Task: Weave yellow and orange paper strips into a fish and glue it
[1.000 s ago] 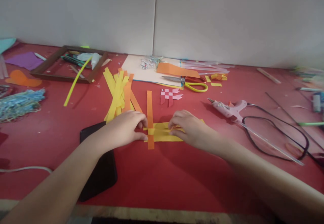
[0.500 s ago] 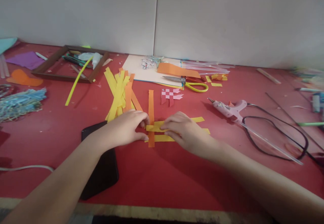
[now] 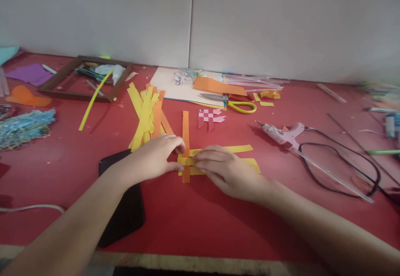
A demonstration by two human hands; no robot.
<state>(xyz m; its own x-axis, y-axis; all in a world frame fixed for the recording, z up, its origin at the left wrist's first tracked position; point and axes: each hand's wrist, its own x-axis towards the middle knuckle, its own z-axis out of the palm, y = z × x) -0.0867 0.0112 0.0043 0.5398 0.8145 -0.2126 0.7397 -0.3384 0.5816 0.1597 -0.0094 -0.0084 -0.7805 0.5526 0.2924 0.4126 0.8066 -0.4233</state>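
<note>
An orange paper strip [image 3: 186, 131] lies upright on the table, crossed by several yellow paper strips. The middle yellow paper strip [image 3: 186, 161] passes over the orange one; those above and below it go beneath. My right hand [image 3: 226, 168] is over the yellow strips, fingers and thumb closed on the middle one and covering part of its length. At the strips' left ends is my left hand [image 3: 158, 155], thumb and forefinger apart and beside the orange strip. A pile of yellow and orange paper strips [image 3: 145, 115] lies behind it.
Under my left forearm lies a black phone-like slab [image 3: 125, 217]. A checkered pink paper fish [image 3: 206, 117] and yellow-handled scissors [image 3: 242, 107] lie beyond the strips. To the right is a pink glue gun [image 3: 283, 136] with its cord; a brown frame [image 3: 58, 80] sits back left.
My right hand has shifted slightly left and toward me, bringing the middle yellow strip's end further left and closer to the lower strip. My left hand has hardly moved.
</note>
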